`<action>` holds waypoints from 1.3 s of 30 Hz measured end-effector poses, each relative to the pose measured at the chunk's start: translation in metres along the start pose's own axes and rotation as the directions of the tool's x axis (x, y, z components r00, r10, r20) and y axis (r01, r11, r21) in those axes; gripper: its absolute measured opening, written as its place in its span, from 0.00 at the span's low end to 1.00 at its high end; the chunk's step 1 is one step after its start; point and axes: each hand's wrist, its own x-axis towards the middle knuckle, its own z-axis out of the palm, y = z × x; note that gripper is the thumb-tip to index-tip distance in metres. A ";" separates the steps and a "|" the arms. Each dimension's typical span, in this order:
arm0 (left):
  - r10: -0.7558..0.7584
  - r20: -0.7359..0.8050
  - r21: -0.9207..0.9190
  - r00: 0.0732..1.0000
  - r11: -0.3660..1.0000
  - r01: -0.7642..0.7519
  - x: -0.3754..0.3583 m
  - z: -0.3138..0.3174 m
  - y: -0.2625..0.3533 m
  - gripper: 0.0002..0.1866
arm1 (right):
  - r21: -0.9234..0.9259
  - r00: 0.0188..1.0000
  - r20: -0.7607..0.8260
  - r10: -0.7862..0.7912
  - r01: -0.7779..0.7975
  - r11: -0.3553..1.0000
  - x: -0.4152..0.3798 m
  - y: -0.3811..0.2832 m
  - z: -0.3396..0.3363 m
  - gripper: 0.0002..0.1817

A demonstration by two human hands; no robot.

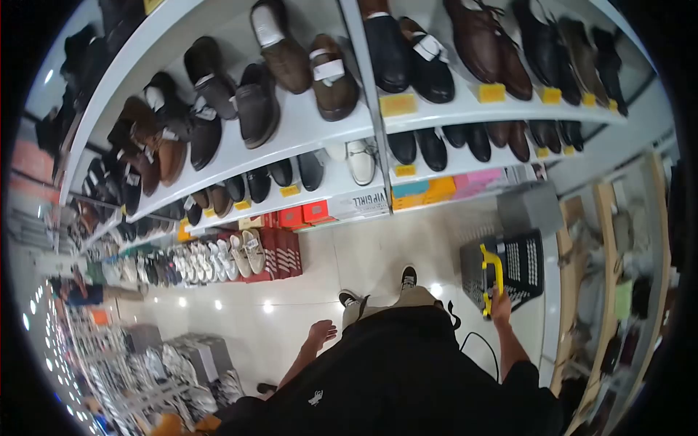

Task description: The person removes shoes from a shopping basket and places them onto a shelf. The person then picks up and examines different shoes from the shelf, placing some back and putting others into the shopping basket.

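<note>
My right hand [500, 305] is closed round the yellow handle of a dark grey shopping basket [525, 265], which hangs at my right side. The basket's side has rows of slots. At my left side, my left hand [322, 334] hangs with loosely bent fingers and nothing in it. Ahead of me stands a white shelf [320, 142] of shoes. Among them are a dark brown loafer [258, 105], a brown shoe with a white paper strip [333, 76] and a pair of brown lace-ups [483, 43]. Both hands are apart from the shoes.
Shoe boxes [316, 211] line the shelf's bottom. Rows of light shoes [247, 253] sit on red boxes at the left. More shoes [178, 363] lie behind on the left. A wooden rack [607, 254] stands close on the right. Farther left, a person [83, 293] is visible.
</note>
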 end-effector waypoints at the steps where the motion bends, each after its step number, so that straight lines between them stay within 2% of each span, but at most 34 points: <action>1: 0.016 -0.007 0.004 1.000 1.000 -0.016 -0.006 0.013 0.003 0.15 | -0.003 1.000 0.001 -0.024 0.024 1.000 0.004 0.008 0.000 0.28; 3: 0.053 0.027 -0.033 0.998 0.998 -0.052 -0.010 0.031 0.005 0.10 | -0.104 0.981 -0.028 -0.192 0.188 0.977 0.011 0.009 0.000 0.23; 5: 0.076 0.125 -0.027 0.989 0.997 -0.073 0.007 0.038 0.006 0.09 | -0.140 0.963 -0.012 -0.270 0.266 0.954 0.024 -0.001 0.001 0.18; 6: 0.134 0.114 0.078 0.984 0.987 -0.143 0.001 0.048 0.013 0.10 | -0.166 0.943 -0.006 -0.332 0.326 0.931 0.034 -0.004 0.004 0.16; 7: 0.143 0.060 0.124 0.988 0.981 -0.149 -0.005 0.056 0.022 0.11 | -0.146 0.965 0.068 -0.253 0.261 0.954 0.043 -0.005 0.003 0.16; 9: 0.235 -0.006 0.039 0.972 0.971 -0.235 0.000 0.054 0.023 0.13 | -0.273 0.962 0.205 -0.182 0.234 0.933 0.061 -0.012 -0.002 0.19; 10: 0.211 -0.056 0.072 0.976 0.976 -0.207 0.004 0.053 0.031 0.14 | -0.368 0.958 0.258 -0.127 0.219 0.903 0.069 -0.017 -0.004 0.20; 11: 0.241 -0.044 0.027 0.970 0.970 -0.240 0.004 0.050 0.038 0.14 | -0.462 0.951 0.300 -0.067 0.207 0.862 0.077 -0.022 -0.007 0.22; 13: 0.299 -0.065 0.049 0.952 0.954 -0.296 -0.013 0.053 0.073 0.18 | -0.636 0.931 0.365 0.031 0.224 0.738 0.086 -0.054 -0.016 0.24; 15: 0.487 -0.135 0.003 0.863 0.871 -0.491 -0.025 0.053 0.114 0.16 | -0.775 0.906 0.408 0.116 0.276 0.568 0.086 -0.117 -0.030 0.24; 16: 0.581 -0.155 0.050 0.799 0.812 -0.581 -0.041 0.054 0.145 0.16 | -0.695 0.938 0.345 -0.036 0.281 0.662 0.082 -0.145 -0.031 0.21; 17: 0.666 -0.165 0.103 0.728 0.746 -0.658 -0.062 0.054 0.179 0.17 | -0.596 0.896 0.331 -0.295 0.441 0.672 0.091 -0.159 -0.020 0.20; 18: 0.749 -0.160 0.174 0.644 0.663 -0.728 -0.078 0.052 0.215 0.17 | -0.499 0.802 0.280 -0.528 0.591 0.634 0.103 -0.170 -0.006 0.18; 19: 0.821 -0.142 0.240 0.552 0.570 -0.786 -0.093 0.051 0.251 0.17 | -0.450 0.771 0.392 -0.502 0.637 0.626 0.118 -0.189 0.014 0.16; 20: 0.882 -0.111 0.254 0.458 0.471 -0.845 -0.109 0.050 0.289 0.16 | -0.308 0.598 0.360 -0.716 0.801 0.514 0.102 -0.247 0.021 0.17; 21: 0.931 -0.078 0.262 0.356 0.364 -0.894 -0.128 0.050 0.325 0.15 | -0.145 0.499 0.259 -0.827 0.866 0.478 0.081 -0.296 0.033 0.16; 22: 0.961 -0.089 0.276 0.263 0.278 -0.920 -0.161 0.058 0.359 0.14 | 0.054 0.594 0.268 -0.759 0.777 0.627 0.038 -0.362 0.035 0.16; 23: 0.981 -0.097 0.290 0.167 0.188 -0.938 -0.191 0.065 0.392 0.13 | 0.152 0.503 0.231 -0.833 0.827 0.541 0.022 -0.402 0.052 0.14; 25: 0.998 0.017 0.384 -0.056 -0.058 -0.922 -0.211 0.062 0.453 0.14 | 0.369 0.448 0.300 -0.842 0.760 0.536 -0.022 -0.478 0.081 0.15; 27: 0.972 0.056 0.379 -0.230 -0.234 -0.895 -0.233 0.066 0.510 0.13 | 0.521 0.301 0.262 -0.917 0.756 0.397 -0.062 -0.542 0.101 0.16; 29: 0.966 0.090 0.403 -0.241 -0.256 -0.879 -0.241 0.065 0.560 0.12 | 0.706 0.298 0.289 -0.910 0.575 0.413 -0.086 -0.590 0.127 0.19; 32: 0.919 0.191 0.660 -0.345 -0.380 -0.648 -0.215 0.063 0.620 0.15 | 0.829 0.474 0.461 -0.751 0.072 0.554 -0.105 -0.646 0.153 0.24; 35: 0.910 0.337 0.716 -0.240 -0.413 -0.562 -0.189 0.058 0.655 0.18 | 0.823 0.515 0.559 -0.650 -0.247 0.512 -0.105 -0.667 0.170 0.22; 36: 0.901 0.340 0.681 -0.271 -0.434 -0.590 -0.181 0.059 0.662 0.19 | 0.829 0.516 0.554 -0.653 -0.276 0.486 -0.109 -0.672 0.170 0.20; 39: 0.905 0.408 0.595 -0.123 -0.365 -0.716 -0.176 0.055 0.687 0.18 | 0.850 0.544 0.527 -0.653 -0.354 0.390 -0.109 -0.676 0.181 0.20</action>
